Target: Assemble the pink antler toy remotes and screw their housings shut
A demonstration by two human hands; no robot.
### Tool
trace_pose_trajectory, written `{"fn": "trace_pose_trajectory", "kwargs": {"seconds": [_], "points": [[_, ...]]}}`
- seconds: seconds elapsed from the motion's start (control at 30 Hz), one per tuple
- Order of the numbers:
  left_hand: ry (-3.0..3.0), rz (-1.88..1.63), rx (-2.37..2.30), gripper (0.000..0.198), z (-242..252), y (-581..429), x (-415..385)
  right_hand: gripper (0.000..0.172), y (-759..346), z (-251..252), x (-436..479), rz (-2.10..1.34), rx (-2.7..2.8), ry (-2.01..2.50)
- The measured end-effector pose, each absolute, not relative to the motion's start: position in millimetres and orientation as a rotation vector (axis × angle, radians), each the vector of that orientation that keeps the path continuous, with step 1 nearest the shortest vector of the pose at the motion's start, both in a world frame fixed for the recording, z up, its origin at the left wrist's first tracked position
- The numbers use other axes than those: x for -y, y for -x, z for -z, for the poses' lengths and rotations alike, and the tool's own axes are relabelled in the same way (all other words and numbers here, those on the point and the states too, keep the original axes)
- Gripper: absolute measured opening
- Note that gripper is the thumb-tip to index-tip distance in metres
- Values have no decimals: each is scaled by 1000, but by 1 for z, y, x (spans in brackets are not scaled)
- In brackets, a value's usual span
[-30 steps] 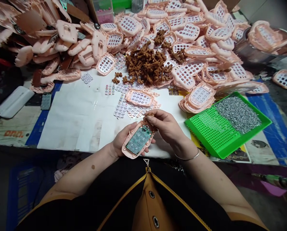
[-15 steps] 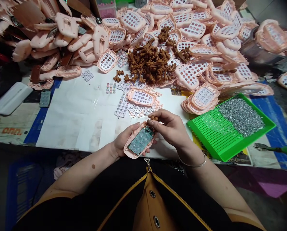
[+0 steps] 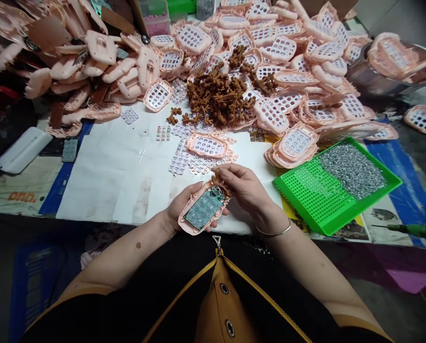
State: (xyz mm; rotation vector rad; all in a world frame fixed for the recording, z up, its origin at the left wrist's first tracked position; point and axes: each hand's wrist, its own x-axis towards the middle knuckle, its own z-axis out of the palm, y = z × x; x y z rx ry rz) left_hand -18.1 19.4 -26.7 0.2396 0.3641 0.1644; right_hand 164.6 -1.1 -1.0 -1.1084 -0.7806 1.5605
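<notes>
Since half a second ago the brown piece (image 3: 217, 177) has been turned from showing its round knobs above the fingertips to lying against the top end of the pink shell (image 3: 187, 226), and the green-handled tool (image 3: 412, 230) at the right edge has shifted a little. The left hand (image 3: 180, 208) is clamped around the shell, which it holds open side up and tilted, just above the near edge of the white surface (image 3: 102, 176). A green circuit board (image 3: 203, 208) sits inside it. The right hand (image 3: 246, 189) has thumb and fingers pinched on the brown piece — the exact contact with the shell is partly hidden by those fingers.

As for writing, the surface carries bold orange letters (image 3: 22, 196) at the left, stylised and ending in a dot; they may read "ana.", but the angle makes that uncertain. The white case (image 3: 23, 150) above them bears a faint line of print, too small to read.

Beyond the hands, a shell with holes (image 3: 209, 144) rests on pale button sheets (image 3: 179, 162), with a heap of brown pieces (image 3: 220, 97) behind. A green tray (image 3: 305, 190) on the right holds small metal parts (image 3: 353, 169).
</notes>
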Motion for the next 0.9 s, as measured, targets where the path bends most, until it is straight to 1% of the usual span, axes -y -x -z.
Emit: {"fn": "trace_pose_trajectory", "kwargs": {"seconds": [0.07,0.17,0.33,0.4,0.5,0.57,0.6,0.7,0.8,0.9], "points": [[-229,-181,-369,57,27,19,-20,37,-164,3,7,-1499,772,1065],[-233,-191,-361,56,28,21,-19,34,-165,9,19,-1505,793,1033],[-273,-166,-347,55,32,20,-20,31,-164,20,28,-1472,819,1081],[-273,-176,-368,57,34,20,-21,32,-162,20,26,-1420,866,1121],[-281,-276,-408,61,36,26,-24,41,-165,13,18,-1286,1010,1195],[-289,-391,-432,61,34,33,-26,45,-175,5,13,-1078,1173,1300],[-296,-455,-445,60,32,36,-27,44,-184,0,10,-933,1270,1382],[-328,-635,-479,56,21,44,-28,35,-216,-12,4,-400,1514,1734],[-344,-733,-474,55,10,43,-28,29,-249,-18,3,103,1586,2088],[-329,-759,-452,58,5,39,-25,30,-271,-14,3,401,1619,2329]]}}
